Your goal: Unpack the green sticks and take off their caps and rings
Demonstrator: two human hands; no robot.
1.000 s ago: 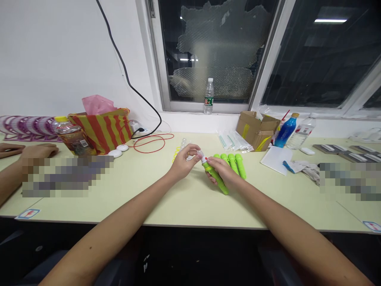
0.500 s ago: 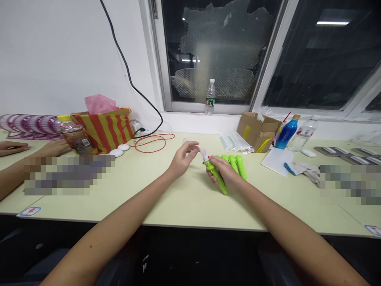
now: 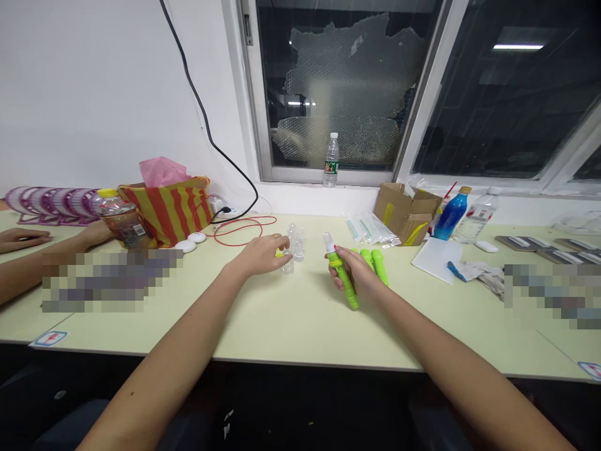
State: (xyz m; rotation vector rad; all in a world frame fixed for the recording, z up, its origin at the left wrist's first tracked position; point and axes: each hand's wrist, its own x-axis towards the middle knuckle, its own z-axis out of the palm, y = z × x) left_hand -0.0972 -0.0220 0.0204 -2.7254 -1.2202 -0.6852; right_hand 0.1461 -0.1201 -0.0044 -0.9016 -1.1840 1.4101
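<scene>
My right hand (image 3: 353, 266) is wrapped round a bright green ribbed tube (image 3: 346, 285), which leans with its white collar and clear tip (image 3: 328, 240) pointing up. My left hand (image 3: 263, 255) is held low over the table, thumb and curled fingers apart. Just beyond its fingertips stand several small clear plastic caps (image 3: 299, 252). A bit of yellow (image 3: 280, 253) shows between the thumb and fingers; whether they touch it I cannot tell. More green tubes (image 3: 378, 266) lie side by side behind my right hand, which partly hides them.
Flat clear plastic packets (image 3: 369, 228) and an open cardboard box (image 3: 404, 213) stand at the back. White paper (image 3: 436, 258) and a glove (image 3: 481, 274) lie to the right. At left are a drink bottle (image 3: 126, 219), a striped bag (image 3: 181, 210) and another person's arms (image 3: 70, 244).
My left hand has moved left and down, away from the tube's clear tip, and the clear caps have come into sight. My right hand still holds the green tube in nearly the same place.
</scene>
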